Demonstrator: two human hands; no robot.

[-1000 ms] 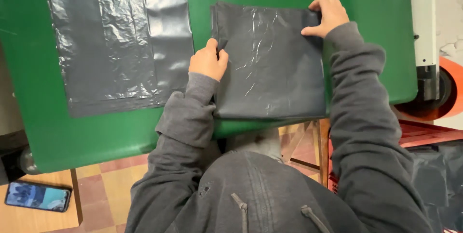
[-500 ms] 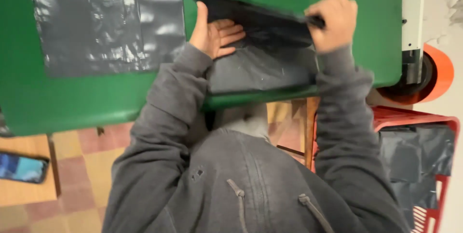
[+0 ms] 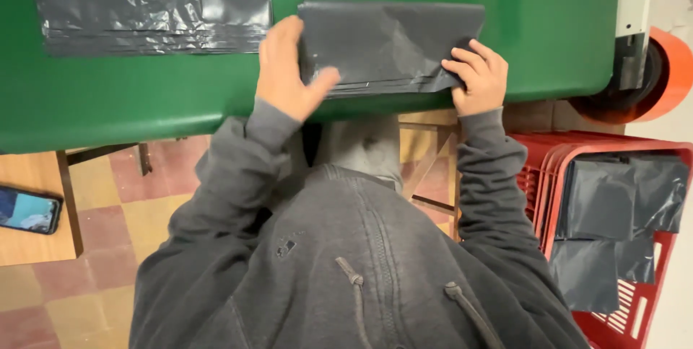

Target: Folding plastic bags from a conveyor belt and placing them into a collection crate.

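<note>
- Pressing down on a folded grey bag (image 3: 393, 46) at the near edge of the green table (image 3: 144, 111), both hands flat on it, not gripping.
- left hand (image 3: 287, 71) open on its left end, right hand (image 3: 478, 75) on the right corner, fingers spread.
- flat bag pile (image 3: 148, 6) sits further left; red crate (image 3: 621, 233) with more bags by the right arm.

A second ago the dark grey plastic bag (image 3: 390, 46) lay open as a tall sheet reaching over the near edge of the green counter (image 3: 144, 111); half a second ago its far part stood lifted between the hands. Now it lies folded into a short, wide band. The left hand (image 3: 289, 71) has moved to its left end and presses flat, and the right hand (image 3: 476, 78) has dropped from the far corner to the near right corner.
</note>
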